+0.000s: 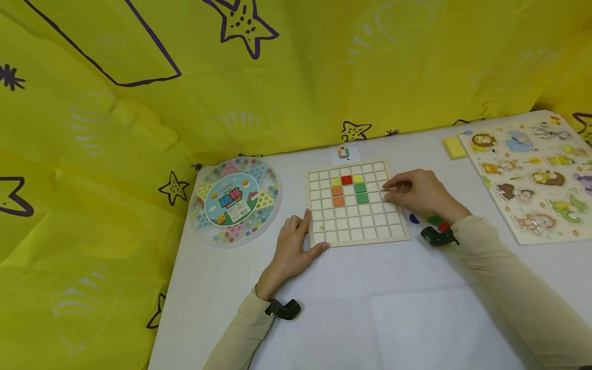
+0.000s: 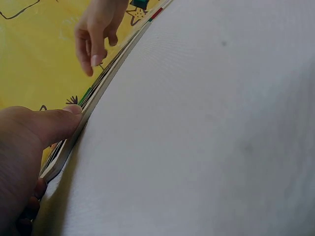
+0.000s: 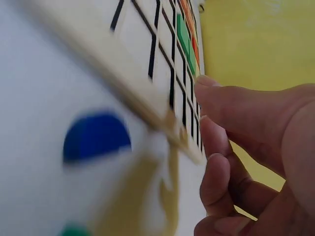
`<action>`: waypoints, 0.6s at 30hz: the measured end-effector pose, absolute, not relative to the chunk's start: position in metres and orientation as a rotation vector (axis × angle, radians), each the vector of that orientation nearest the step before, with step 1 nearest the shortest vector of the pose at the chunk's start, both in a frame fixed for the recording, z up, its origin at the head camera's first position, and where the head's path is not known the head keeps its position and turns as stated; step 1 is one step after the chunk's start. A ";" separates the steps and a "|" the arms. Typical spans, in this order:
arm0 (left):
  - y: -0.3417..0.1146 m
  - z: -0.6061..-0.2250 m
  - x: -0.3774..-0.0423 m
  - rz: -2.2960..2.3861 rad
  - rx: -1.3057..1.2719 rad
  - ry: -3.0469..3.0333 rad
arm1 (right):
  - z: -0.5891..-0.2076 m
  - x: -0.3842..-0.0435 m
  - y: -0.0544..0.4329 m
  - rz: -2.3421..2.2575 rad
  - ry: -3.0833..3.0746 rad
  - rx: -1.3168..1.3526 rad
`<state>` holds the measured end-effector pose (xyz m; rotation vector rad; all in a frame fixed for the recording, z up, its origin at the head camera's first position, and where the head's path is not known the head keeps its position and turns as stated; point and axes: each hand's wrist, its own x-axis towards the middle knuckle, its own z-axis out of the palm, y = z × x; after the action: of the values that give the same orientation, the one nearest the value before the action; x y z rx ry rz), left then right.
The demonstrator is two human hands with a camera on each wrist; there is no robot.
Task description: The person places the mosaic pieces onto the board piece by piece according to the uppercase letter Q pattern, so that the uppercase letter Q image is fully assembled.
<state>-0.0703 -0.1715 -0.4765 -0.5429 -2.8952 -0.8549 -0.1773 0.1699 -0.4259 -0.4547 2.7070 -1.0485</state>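
Our left hand (image 1: 290, 247) is spread against the board (image 1: 353, 222), right hand (image 1: 422, 192) loosely curled, seemingly empty; dragging it low could bump the green tiles (image 1: 361, 188).

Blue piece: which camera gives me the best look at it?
The right wrist view: the blue piece shows large there, its rounded edge plain though slightly blurred, beside the board. The head view shows it small, near the right hand. The left wrist view doesn't show it.
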 end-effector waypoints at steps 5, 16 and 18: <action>-0.172 -0.477 -0.070 -0.850 -0.562 -2.869 | -0.425 -0.171 0.199 -0.987 2.742 -0.400; -0.171 -0.475 -0.070 -0.842 -0.570 -2.849 | -0.427 -0.144 0.243 -0.784 2.787 -0.400; -0.171 -0.475 -0.069 -0.848 -0.567 -2.851 | -0.426 -0.138 0.247 -0.747 2.801 -0.387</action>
<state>-0.0692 -0.1708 -0.4748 -0.5672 -2.8506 -0.8476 -0.1377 0.2467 -0.4259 -0.3872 2.8007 -0.7473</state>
